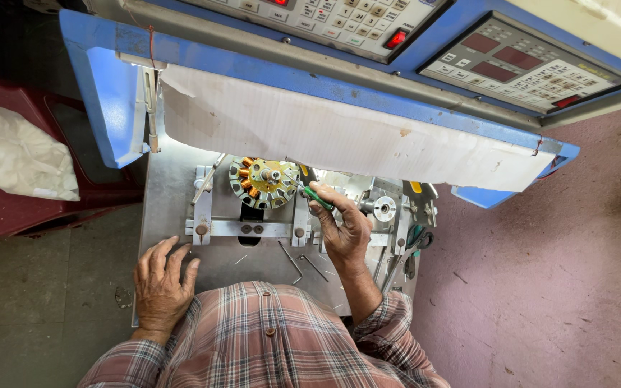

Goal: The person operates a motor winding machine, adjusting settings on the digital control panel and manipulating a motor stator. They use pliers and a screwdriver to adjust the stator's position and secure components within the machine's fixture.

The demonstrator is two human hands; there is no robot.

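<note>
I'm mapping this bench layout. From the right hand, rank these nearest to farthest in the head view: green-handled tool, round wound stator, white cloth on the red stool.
1. Green-handled tool: held in the right hand.
2. Round wound stator: just left of that hand, on the fixture.
3. White cloth: far left, off the bench on the red stool.

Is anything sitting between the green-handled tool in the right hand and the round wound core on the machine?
Nothing visible: the green-handled tool in the right hand already reaches the wound core at its right edge.
</note>
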